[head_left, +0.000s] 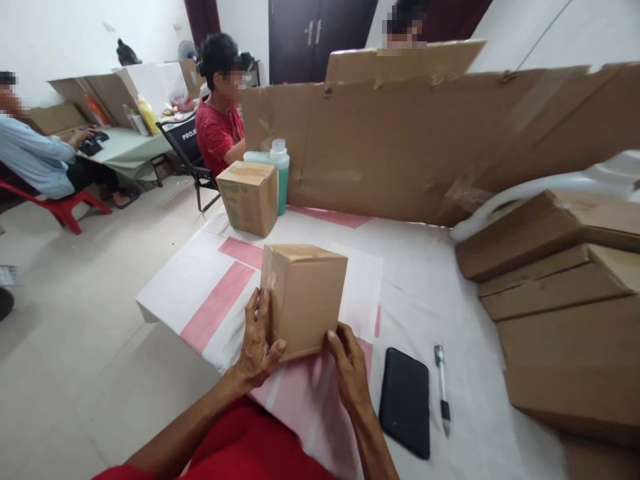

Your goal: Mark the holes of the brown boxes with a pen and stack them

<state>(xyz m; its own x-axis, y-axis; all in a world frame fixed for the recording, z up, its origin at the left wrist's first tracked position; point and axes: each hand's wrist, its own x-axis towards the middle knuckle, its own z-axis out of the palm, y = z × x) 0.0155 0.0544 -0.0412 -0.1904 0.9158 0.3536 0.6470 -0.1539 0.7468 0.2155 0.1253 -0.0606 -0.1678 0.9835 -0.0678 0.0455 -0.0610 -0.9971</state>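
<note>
The small cardboard box [305, 300] stands upright on the white and pink table cover [415, 293], caught between both hands at the near edge of the table. It looks closed and square-cornered, with stiff walls, and I'd judge it light, since fingers alone steady it. The matte board should give a fair grip; the lower corners and side walls seem the safest places to take it, as the flat faces may dent under a hard squeeze. The left hand [257, 343] lies against the box's left wall, fingers spread up it and thumb tucked under the front bottom edge. The right hand [350, 363] touches the lower right corner with its fingertips, loosely curled, not clenched. Just right of that hand lie a black phone [405, 402] and a pen [442, 387]. Further right sit stacked flat cartons [550, 280]. Beyond the hands stand a second box [249, 197] and a green bottle [280, 170]
</note>
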